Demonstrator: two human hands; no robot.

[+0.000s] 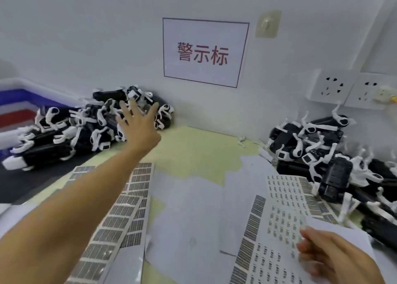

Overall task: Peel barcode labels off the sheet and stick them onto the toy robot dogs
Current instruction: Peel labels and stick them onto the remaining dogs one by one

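Note:
A heap of black-and-white toy robot dogs (71,131) lies at the back left against the wall. My left hand (139,125) is stretched out over its right end, fingers spread and straight, holding nothing. A second heap of toy dogs (335,161) fills the right side. Barcode label sheets (129,206) lie under my left forearm. More label sheets (277,217) lie at the front right. My right hand (330,255) rests on them at the bottom right, fingers loosely curved. Whether it pinches a label cannot be made out.
Blank white backing sheets (193,215) cover the middle of the yellow-green table (199,150). A white sign with red characters (204,52) hangs on the wall. Wall sockets (335,88) sit at the right, with a yellow plug (386,94). A blue and red bin (19,107) stands far left.

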